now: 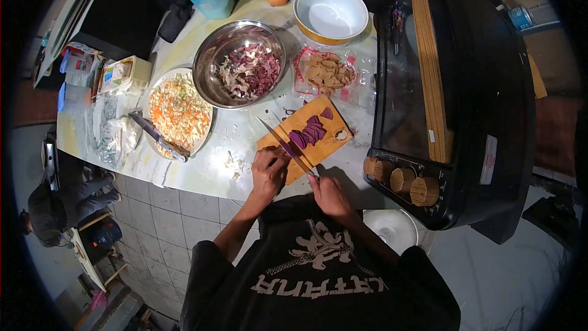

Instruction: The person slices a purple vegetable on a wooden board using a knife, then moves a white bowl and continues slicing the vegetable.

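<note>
R hand (329,195) is gripping knife (274,133) by handle; L hand (270,170), fingers bunched, is pressing purple veg pc (286,149) onto brd (339,124), at blade. Knife is lying btwn L hand & cut slices (313,129). Steel bowl (209,70) is standing beyond brd; blk appliance (484,104) is flanking R.

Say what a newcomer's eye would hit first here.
Probably the vivid purple slices on the wooden board right in front of the person, with the knife in the right grip slanting across beside them. Next, the steel bowl of chopped pieces beyond the board to the left, and the plate of orange-and-pale bits left of that. The bulky black appliance dominates the right side.
</note>
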Demonstrator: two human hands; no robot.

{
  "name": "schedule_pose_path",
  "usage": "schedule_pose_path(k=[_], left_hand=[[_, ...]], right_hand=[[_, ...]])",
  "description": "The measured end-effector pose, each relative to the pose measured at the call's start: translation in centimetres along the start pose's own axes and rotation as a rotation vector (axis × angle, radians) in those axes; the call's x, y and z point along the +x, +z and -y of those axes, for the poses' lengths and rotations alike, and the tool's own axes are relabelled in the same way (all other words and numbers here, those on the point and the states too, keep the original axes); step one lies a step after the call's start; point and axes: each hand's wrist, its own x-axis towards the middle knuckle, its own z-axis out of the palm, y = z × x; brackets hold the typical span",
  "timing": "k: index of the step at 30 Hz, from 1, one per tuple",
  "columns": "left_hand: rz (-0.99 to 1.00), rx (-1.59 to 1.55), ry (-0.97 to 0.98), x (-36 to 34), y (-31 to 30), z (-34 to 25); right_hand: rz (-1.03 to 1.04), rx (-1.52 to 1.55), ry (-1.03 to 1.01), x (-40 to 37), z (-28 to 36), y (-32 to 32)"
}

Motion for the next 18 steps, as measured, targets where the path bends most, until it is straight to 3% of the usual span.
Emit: schedule_pose_path(k=[18], left_hand=[[-0.003,-0.062,-0.028,0.2,0.0,0.3]], right_hand=[[0.103,0.044,0.113,0.8,0.7,-1.0]])
